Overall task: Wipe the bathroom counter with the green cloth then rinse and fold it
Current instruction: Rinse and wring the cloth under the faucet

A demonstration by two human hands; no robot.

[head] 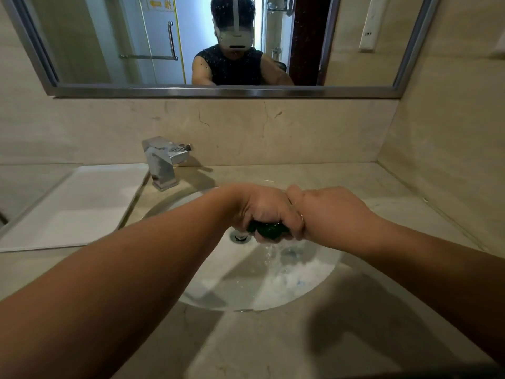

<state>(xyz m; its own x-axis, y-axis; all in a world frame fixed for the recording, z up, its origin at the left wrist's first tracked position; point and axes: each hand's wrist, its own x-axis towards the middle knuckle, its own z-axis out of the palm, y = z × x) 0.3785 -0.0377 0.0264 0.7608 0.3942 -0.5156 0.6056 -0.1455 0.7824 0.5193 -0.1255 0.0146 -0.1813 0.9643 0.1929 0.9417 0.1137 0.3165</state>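
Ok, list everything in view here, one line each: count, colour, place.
green cloth: one, dark green, bunched in both hands over the sink
water: one stream, clear, falling from the cloth into the sink
sink: one, white, set into the counter
drain: one, chrome, in the sink, under the left hand
faucet: one, chrome, behind the sink, towards the left
tray: one, white, on the counter left of the sink
counter: one, beige stone
mirror: one, metal-framed, on the wall above
left hand: one, grip on the cloth from above
right hand: one, against the left hand, grip on the cloth's right end
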